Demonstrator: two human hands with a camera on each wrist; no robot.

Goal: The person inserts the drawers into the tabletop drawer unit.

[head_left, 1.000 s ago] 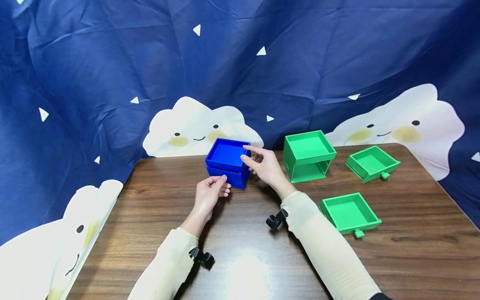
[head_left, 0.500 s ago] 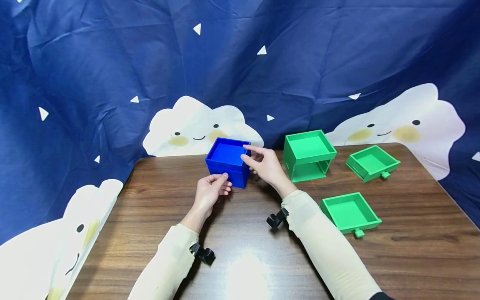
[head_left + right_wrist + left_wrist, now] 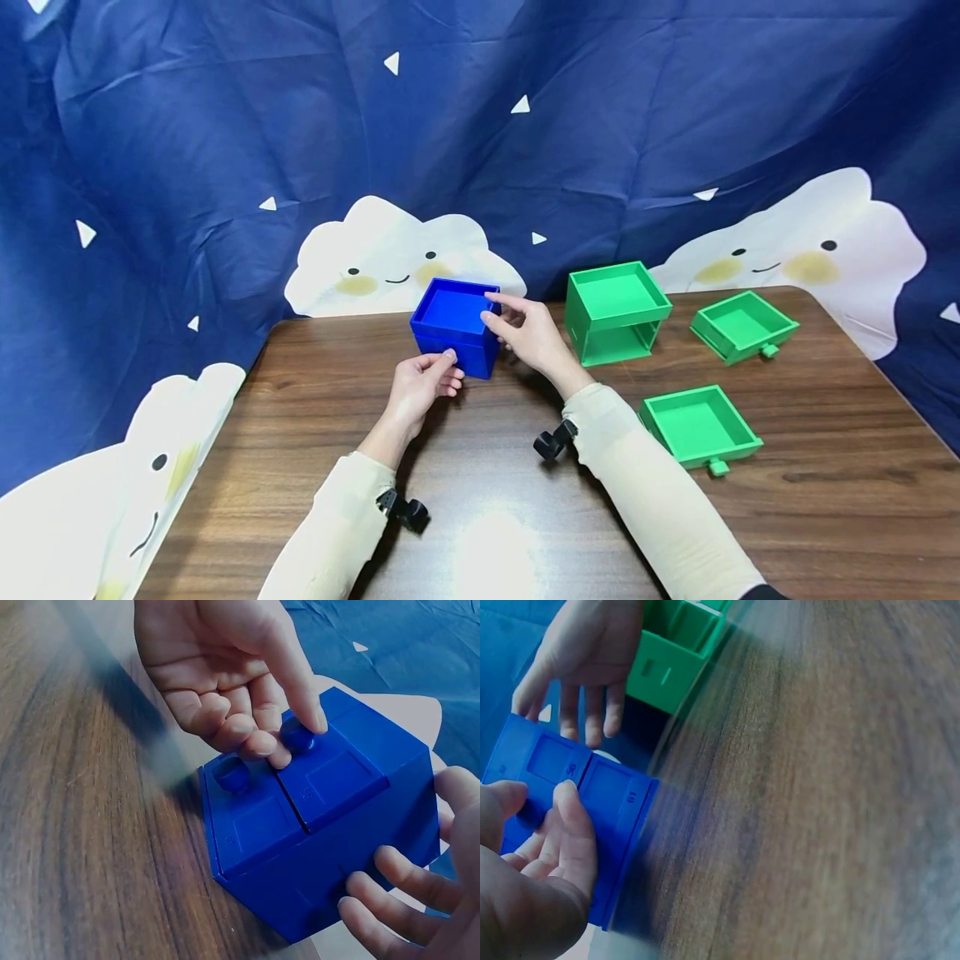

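A blue two-drawer cabinet (image 3: 457, 307) with a recessed top stands at the table's back. My left hand (image 3: 417, 389) pinches the round knob of the upper drawer (image 3: 335, 769) between thumb and fingers. That drawer's front looks nearly flush with the cabinet. Below it, the lower drawer (image 3: 255, 821) has its own knob (image 3: 231, 774), which is free. On the cabinet's right, my right hand (image 3: 534, 333) holds it, thumb and forefinger over the top rim. Its other fingers (image 3: 420, 889) lie against the side wall.
A green cabinet (image 3: 592, 333) with an open front stands to the right on the wooden table (image 3: 480, 467). Two green drawers with knobs, one farther back (image 3: 746, 325) and one nearer (image 3: 701, 427), lie beside it. A blue cloth (image 3: 450, 125) hangs behind.
The dark gap along the top of the blue upper drawer's front has closed, and the front now sits level under the cabinet's top. Both hands stay almost in place.
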